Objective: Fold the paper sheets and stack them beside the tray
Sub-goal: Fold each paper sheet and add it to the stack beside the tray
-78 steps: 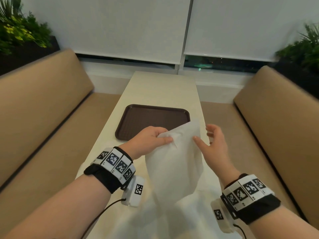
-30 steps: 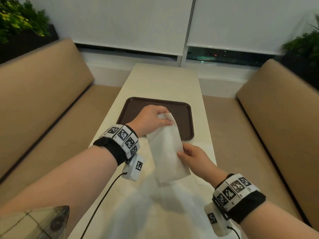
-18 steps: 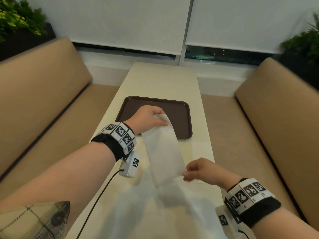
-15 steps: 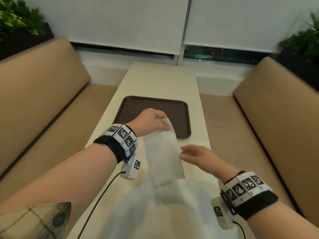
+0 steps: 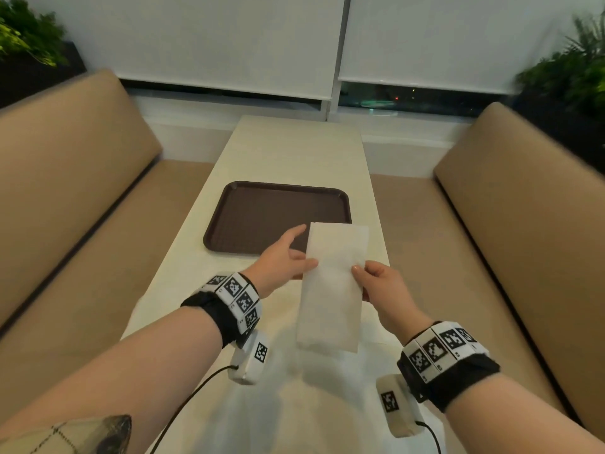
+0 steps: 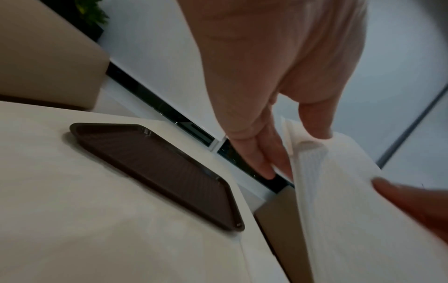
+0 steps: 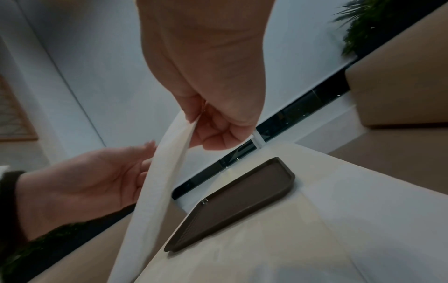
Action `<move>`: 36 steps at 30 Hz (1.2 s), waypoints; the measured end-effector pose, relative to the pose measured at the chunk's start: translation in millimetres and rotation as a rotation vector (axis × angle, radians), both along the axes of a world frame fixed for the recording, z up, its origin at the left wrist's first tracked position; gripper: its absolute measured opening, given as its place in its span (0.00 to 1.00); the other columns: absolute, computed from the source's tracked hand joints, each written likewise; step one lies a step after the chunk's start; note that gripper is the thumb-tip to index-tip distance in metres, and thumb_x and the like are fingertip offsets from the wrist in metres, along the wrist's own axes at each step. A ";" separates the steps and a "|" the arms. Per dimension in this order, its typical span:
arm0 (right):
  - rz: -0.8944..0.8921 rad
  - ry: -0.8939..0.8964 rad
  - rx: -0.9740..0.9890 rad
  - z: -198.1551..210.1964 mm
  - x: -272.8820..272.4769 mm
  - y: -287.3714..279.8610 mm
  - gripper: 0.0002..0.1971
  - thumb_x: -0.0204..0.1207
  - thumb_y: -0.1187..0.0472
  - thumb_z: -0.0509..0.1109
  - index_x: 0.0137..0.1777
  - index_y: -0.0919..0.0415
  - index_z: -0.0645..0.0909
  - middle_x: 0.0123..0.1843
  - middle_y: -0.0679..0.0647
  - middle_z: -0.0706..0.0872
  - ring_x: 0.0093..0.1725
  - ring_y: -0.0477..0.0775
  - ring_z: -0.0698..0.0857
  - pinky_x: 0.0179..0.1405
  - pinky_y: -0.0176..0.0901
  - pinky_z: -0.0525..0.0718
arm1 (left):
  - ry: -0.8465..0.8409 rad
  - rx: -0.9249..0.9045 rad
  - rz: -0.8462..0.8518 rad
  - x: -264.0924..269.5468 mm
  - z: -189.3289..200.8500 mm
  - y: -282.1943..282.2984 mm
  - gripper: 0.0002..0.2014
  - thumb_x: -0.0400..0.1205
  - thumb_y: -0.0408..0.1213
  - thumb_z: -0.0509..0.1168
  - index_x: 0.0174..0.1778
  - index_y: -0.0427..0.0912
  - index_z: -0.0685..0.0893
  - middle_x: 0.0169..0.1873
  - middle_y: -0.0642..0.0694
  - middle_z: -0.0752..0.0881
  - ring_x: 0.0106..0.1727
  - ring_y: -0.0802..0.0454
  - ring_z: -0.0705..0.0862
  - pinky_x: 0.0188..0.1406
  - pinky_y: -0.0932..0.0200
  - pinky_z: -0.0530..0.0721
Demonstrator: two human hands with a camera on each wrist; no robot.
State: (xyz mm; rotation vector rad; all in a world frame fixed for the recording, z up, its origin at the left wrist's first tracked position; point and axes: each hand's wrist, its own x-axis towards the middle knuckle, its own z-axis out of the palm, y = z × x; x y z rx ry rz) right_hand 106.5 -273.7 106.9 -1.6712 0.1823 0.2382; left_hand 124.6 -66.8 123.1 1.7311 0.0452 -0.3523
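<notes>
A white paper sheet (image 5: 332, 283), folded into a long narrow strip, is held up above the table (image 5: 294, 152). My left hand (image 5: 288, 260) holds its left edge, thumb on the front and straight fingers behind. My right hand (image 5: 376, 286) pinches the right edge at about the same height. In the right wrist view my right hand's thumb and fingers (image 7: 194, 116) close on the strip's (image 7: 155, 181) top edge. The brown tray (image 5: 262, 217) lies empty just beyond my hands, and the strip's top corner overlaps its near right corner in the head view.
More white paper (image 5: 311, 404) lies spread flat on the near end of the table under my wrists. Tan bench seats (image 5: 82, 224) run along both sides of the narrow table. A window sill and blinds close off the far end.
My right hand came back to the strip and now pinches its right edge. My left hand slid from the top corner down the left edge. The strip shifted right and hangs straighter.
</notes>
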 end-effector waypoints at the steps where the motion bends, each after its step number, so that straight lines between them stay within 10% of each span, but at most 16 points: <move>1: -0.014 0.018 0.012 -0.2 0.6 -3.2 0.10 0.83 0.63 0.65 0.44 0.63 0.87 0.43 0.56 0.90 0.43 0.55 0.87 0.48 0.49 0.87 | -0.022 0.054 -0.014 -1.9 -4.1 -4.1 0.36 0.78 0.34 0.72 0.78 0.57 0.63 0.51 0.44 0.89 0.52 0.51 0.89 0.56 0.50 0.87; 8: -0.072 0.076 0.002 -7.4 7.0 -36.4 0.05 0.80 0.68 0.66 0.49 0.63 0.84 0.37 0.52 0.87 0.37 0.51 0.84 0.47 0.48 0.84 | -0.180 0.191 0.118 8.2 -18.5 -48.6 0.06 0.79 0.32 0.70 0.48 0.47 0.82 0.40 0.50 0.83 0.30 0.57 0.79 0.27 0.73 0.76; 13: -0.217 0.079 -0.215 -32.6 16.7 -72.6 0.05 0.77 0.70 0.66 0.45 0.66 0.84 0.35 0.56 0.84 0.32 0.52 0.80 0.31 0.41 0.78 | -0.073 0.188 -0.027 24.3 -47.2 -92.3 0.14 0.79 0.32 0.69 0.60 0.45 0.87 0.36 0.49 0.85 0.33 0.54 0.83 0.44 0.61 0.87; 16: -0.232 0.120 -0.313 -51.0 20.3 -92.5 0.07 0.77 0.70 0.66 0.44 0.63 0.85 0.36 0.54 0.86 0.34 0.52 0.82 0.30 0.38 0.79 | -0.059 0.259 -0.110 32.1 -68.4 -116.2 0.19 0.78 0.28 0.68 0.64 0.47 0.84 0.41 0.50 0.82 0.34 0.54 0.81 0.34 0.68 0.82; 36: -0.035 0.244 -0.773 -142.7 68.0 -112.7 0.08 0.76 0.63 0.69 0.37 0.57 0.74 0.34 0.51 0.78 0.37 0.56 0.78 0.35 0.42 0.74 | 0.023 0.510 -0.035 60.0 -154.8 -148.8 0.18 0.79 0.30 0.67 0.66 0.42 0.81 0.60 0.44 0.81 0.60 0.49 0.81 0.63 0.58 0.78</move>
